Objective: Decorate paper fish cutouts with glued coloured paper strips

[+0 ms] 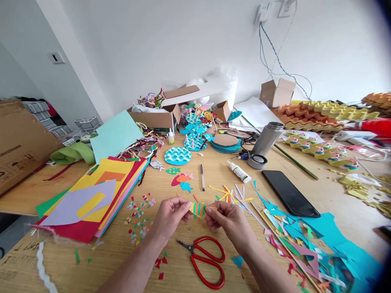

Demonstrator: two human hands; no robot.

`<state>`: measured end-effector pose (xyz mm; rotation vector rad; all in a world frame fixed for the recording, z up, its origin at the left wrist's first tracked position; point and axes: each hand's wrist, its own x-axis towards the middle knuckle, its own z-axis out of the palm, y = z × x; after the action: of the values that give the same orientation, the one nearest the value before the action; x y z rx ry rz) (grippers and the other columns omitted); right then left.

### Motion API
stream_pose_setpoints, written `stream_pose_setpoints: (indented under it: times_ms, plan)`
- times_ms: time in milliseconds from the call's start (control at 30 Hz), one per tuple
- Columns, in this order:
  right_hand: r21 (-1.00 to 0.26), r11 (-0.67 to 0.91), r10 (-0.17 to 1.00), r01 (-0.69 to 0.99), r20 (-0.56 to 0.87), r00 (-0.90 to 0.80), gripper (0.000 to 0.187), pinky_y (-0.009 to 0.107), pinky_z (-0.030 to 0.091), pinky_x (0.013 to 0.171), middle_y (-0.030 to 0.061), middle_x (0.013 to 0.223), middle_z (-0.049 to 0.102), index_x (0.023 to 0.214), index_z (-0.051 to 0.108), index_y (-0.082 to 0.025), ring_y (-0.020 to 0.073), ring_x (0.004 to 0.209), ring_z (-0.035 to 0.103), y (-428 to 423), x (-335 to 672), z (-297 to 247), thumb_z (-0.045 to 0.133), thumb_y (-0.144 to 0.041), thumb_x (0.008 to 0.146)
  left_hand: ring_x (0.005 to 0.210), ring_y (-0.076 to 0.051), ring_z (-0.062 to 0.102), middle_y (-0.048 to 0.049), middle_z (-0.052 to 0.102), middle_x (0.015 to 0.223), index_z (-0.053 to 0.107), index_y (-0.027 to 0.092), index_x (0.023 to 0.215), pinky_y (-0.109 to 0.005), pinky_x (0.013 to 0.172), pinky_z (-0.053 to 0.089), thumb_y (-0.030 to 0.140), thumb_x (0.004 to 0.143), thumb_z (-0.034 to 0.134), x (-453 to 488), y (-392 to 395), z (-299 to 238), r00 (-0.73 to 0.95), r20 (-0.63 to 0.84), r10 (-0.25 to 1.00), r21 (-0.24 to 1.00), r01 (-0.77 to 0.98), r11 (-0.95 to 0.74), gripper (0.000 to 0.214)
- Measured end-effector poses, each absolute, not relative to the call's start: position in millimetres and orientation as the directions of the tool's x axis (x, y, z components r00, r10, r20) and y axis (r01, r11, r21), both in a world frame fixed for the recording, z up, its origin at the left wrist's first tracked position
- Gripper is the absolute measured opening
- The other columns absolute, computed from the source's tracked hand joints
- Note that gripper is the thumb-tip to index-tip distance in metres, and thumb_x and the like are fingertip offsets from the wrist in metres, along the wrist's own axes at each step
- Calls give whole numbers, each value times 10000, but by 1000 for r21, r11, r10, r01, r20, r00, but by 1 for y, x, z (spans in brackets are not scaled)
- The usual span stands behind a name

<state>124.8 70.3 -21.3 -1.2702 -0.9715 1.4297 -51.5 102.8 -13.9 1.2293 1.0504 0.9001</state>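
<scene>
Both my hands meet over the wooden table and pinch a small yellow paper piece with green stripes. My left hand grips its left end with thumb and fingertips. At the piece's right end, the fingers of my right hand are closed on it. Red-handled scissors lie shut on the table just below my hands. Thin yellow, orange and purple paper strips are scattered just beyond my right hand.
A stack of coloured paper sheets lies left, confetti bits beside it. Paper fish, a pen, a glue bottle, a black phone, a steel flask and blue wave discs sit ahead. Teal scraps and a thin wooden stick lie right.
</scene>
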Motion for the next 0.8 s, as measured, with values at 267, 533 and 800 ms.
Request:
stream_pose_setpoints:
  times_ms: [267,533,800]
  plan:
    - [-967,-228,973,-113,-231,21,452,206,436,427,19,590,634,744,660,-138,124,531,568,71,127,-16,720,-575,648,577,-134,562,-33,637,607,658,117,698,-245,574,460,419,678,693,-52,105,-17,286,-156,946,988,27,155,306]
    - [-972,-209,978,-106,-207,-24,403,205,371,442,-22,526,569,647,627,-140,77,457,465,72,125,-27,776,-513,607,587,-134,552,-30,633,623,650,123,694,-253,588,458,439,680,697,-50,102,-15,338,-165,927,986,22,168,320]
    - [-972,-221,975,-78,-221,-6,413,214,361,413,-24,518,548,632,616,-143,84,440,449,71,124,-27,792,-512,576,595,-136,552,-34,645,650,629,128,689,-261,602,456,467,652,709,-48,101,-19,355,-214,910,977,57,207,350]
